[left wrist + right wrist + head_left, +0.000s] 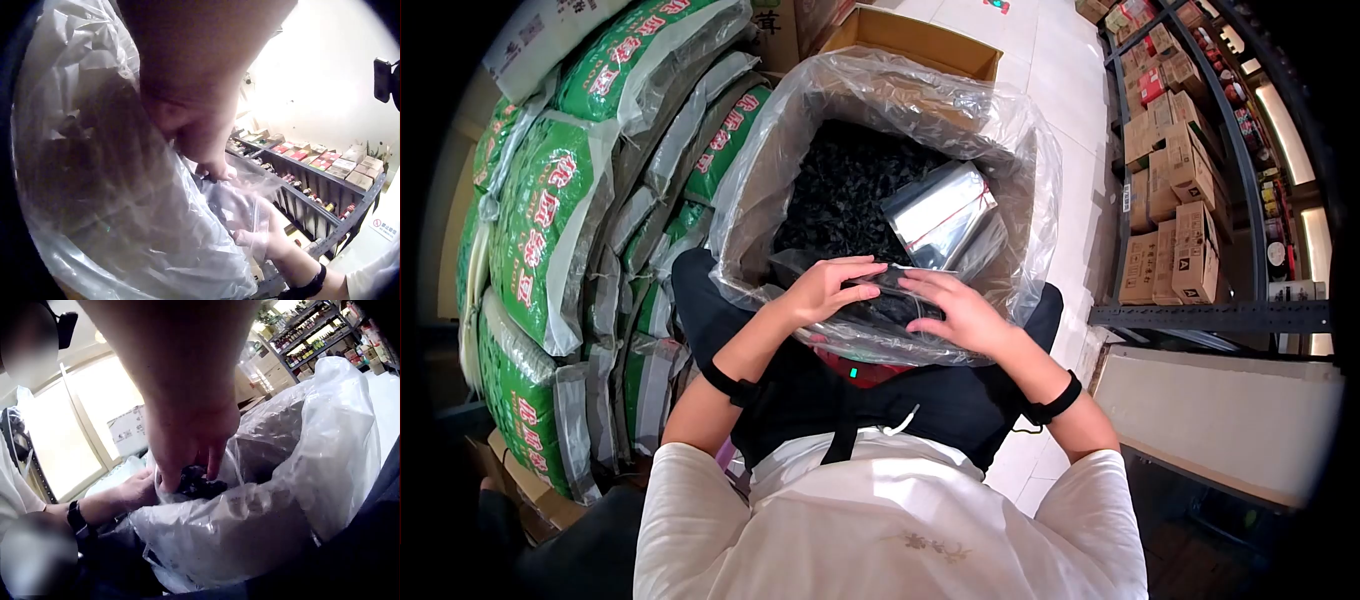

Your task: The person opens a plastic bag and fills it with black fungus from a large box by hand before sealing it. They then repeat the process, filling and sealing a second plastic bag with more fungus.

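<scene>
Hands at near rim of big liner bag (1025,190).
I log left hand (825,290) and right hand (956,312) both clasping the small clear bag (888,300) between them; foil pouch (940,212) lies just beyond.

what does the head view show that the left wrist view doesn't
Only the head view: green printed sacks on the left, a silvery foil pouch on the dark dried pieces, a brown cardboard box. Only the left wrist view: small red and white packets on the metal shelf. Both: left hand and right hand gripping a small clear plastic bag inside the big clear plastic liner.
</scene>
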Demonstrator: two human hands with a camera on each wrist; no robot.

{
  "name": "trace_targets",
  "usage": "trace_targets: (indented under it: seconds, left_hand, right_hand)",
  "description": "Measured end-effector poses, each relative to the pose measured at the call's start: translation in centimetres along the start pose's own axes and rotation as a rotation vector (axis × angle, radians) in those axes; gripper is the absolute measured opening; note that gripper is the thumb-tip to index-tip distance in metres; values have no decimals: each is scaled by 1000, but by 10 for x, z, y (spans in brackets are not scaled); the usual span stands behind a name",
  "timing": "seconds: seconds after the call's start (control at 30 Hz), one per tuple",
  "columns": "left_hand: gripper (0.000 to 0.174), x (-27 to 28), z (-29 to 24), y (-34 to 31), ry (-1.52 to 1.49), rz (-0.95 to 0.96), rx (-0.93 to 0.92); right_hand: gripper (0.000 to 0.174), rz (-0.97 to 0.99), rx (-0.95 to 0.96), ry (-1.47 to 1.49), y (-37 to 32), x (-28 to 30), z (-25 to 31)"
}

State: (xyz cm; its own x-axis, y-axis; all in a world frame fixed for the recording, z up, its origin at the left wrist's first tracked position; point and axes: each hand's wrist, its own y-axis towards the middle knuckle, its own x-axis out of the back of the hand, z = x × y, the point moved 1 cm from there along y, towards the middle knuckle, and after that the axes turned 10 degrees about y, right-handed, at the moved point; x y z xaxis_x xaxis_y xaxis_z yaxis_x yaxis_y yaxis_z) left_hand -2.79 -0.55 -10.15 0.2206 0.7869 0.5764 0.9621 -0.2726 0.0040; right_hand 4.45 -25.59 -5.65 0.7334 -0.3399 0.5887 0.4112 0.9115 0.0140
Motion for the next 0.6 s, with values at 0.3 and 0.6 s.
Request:
trace_targets:
  seconds: [0.3,0.6]
  left_hand:
    - [42,3,-5,-2,-159,-13,117]
    - [39,-7,6,-3,-260,9,154]
  right_hand:
    - [65,-194,-154,329,1,-39,-9]
    - [62,-181,-201,450,-8,-56,-27]
